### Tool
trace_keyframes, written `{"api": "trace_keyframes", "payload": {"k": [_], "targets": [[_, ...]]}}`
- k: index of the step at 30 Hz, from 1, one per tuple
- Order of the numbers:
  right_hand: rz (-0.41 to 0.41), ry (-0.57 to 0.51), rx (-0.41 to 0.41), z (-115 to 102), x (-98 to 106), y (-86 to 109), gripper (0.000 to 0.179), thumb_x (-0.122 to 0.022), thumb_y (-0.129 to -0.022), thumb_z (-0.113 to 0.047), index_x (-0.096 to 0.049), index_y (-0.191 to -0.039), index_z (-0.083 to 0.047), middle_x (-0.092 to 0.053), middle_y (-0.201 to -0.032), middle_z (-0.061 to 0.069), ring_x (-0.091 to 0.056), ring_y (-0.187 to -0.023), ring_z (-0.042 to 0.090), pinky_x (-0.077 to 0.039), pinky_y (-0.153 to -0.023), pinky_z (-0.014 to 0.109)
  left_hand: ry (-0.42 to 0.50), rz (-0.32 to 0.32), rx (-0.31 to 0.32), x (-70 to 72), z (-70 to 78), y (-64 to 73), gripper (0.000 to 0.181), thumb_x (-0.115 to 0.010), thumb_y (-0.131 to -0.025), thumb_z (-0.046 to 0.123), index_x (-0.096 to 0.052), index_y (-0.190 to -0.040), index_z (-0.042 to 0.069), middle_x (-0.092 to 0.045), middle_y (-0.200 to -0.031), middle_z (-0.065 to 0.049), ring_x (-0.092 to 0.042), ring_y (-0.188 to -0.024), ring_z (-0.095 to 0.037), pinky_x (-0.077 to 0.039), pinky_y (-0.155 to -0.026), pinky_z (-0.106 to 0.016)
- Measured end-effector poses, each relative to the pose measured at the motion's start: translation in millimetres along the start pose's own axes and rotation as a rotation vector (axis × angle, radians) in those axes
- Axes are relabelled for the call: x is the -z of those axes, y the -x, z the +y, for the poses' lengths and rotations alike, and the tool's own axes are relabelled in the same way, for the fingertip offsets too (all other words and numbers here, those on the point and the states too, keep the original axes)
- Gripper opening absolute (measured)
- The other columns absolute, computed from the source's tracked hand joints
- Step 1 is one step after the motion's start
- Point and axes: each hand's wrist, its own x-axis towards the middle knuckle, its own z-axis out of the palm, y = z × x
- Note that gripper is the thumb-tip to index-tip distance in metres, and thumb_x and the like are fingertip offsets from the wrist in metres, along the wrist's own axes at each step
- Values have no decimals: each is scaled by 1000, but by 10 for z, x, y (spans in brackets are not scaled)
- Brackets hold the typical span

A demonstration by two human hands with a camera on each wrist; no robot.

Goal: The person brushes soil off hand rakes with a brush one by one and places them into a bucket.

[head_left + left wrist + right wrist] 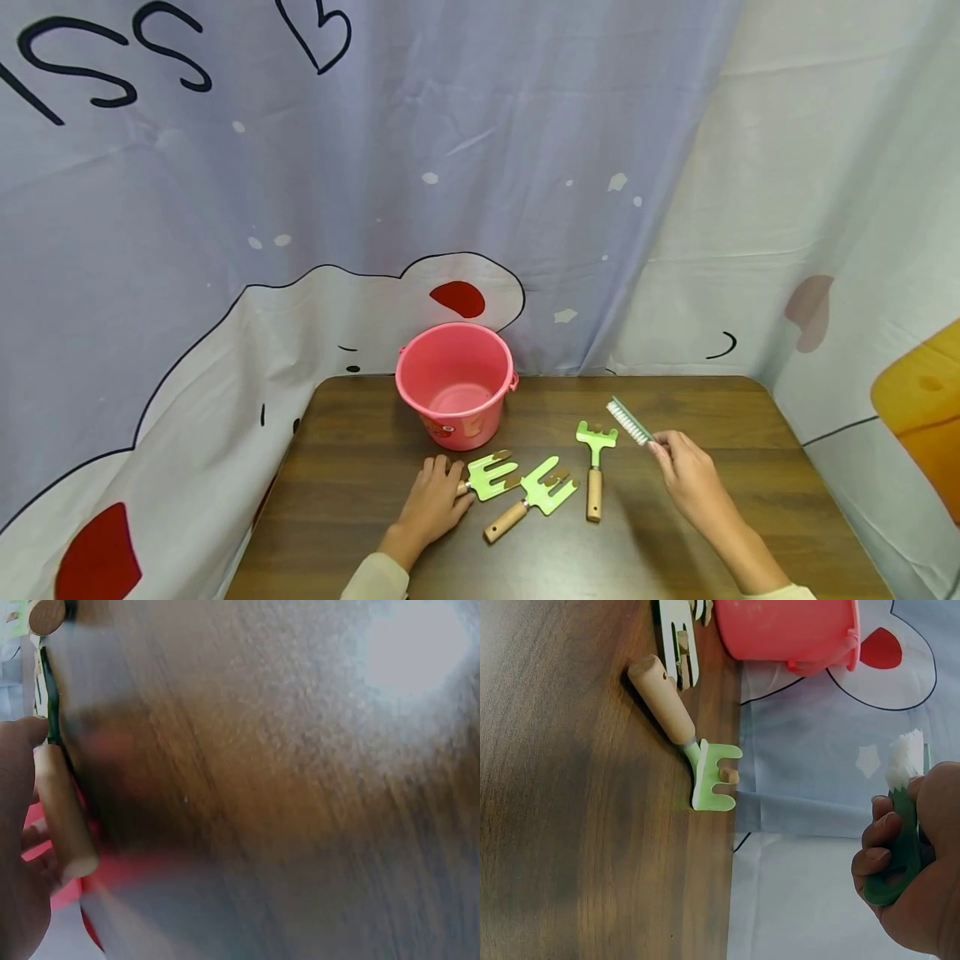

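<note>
My left hand (435,500) is low at the table, its thumb and fingers around the wooden handle (66,814) of a small garden fork (491,475) with a green head. Brown patches mark the tines. My right hand (686,475) grips a green brush (632,422) by its handle, white bristles (906,759) pointing away from the palm. Between the hands lie a second garden fork (543,487) with brown patches and a small green hand rake (596,442), both with wooden handles.
A pink bucket (491,421) stands upright at the back of the wooden table (345,467), behind the forks. A printed curtain (570,208) hangs along the table's far edge and sides.
</note>
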Motion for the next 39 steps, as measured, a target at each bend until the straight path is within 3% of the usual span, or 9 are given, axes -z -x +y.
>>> {"api": "trace_keyframes", "payload": {"k": [19, 31, 39], "targets": [[-30, 2, -18, 46, 22, 10, 17, -62, -101, -7, -64, -110, 7, -68, -93, 13, -64, -79, 20, -54, -61, 32, -18, 77, -33, -138, 56, 0, 32, -78, -90, 32, -61, -103, 9, -54, -94, -7, -53, -89, -25, -48, -72, -39], [-35, 6, -35, 128, 5, 73, 18, -62, -101, -8, -63, -111, 8, -68, -95, 15, -68, -82, 26, -57, -66, 39, -28, 111, 9, -104, 60, 2, 29, -74, -90, 33, -60, -97, 8, -53, -89, -8, -53, -83, -27, -45, -68, -40], [-33, 11, -37, 205, -10, 121, 18, -64, -100, -7, -63, -109, 8, -69, -94, 16, -69, -82, 28, -58, -67, 40, -44, 173, -22, -52, 56, -4, 26, -73, -91, 31, -62, -97, 8, -53, -90, -8, -55, -82, -27, -45, -66, -39]]}}
